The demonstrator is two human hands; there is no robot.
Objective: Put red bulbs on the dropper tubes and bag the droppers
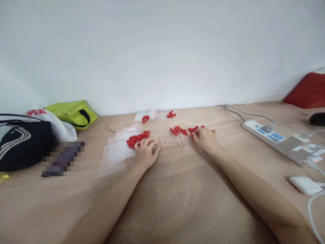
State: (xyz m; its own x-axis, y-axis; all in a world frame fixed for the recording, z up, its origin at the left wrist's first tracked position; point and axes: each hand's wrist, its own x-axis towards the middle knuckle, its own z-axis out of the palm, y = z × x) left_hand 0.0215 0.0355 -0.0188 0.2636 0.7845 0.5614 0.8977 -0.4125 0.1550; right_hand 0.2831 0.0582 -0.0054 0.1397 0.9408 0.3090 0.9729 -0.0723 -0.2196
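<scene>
My left hand [147,153] rests on the table with its fingers spread, at the right edge of a pile of short red caps [135,139]. Its fingertips touch or nearly touch the pile. Thin pale sticks [166,139] lie side by side between my two hands. Further right lie several sticks with red tips [179,131]. My right hand [207,139] is closed at the right end of this row, its thumb and fingers pinched at a red-tipped stick, partly hidden by the hand.
Clear zip bags [115,159] lie left of the caps. Two bags with red caps [145,118] [171,114] lie by the wall. A power strip [266,135] with plugs and a white charger [305,185] are right. A black bag [25,145], green bag [72,113] and blurred dark object [63,159] are left.
</scene>
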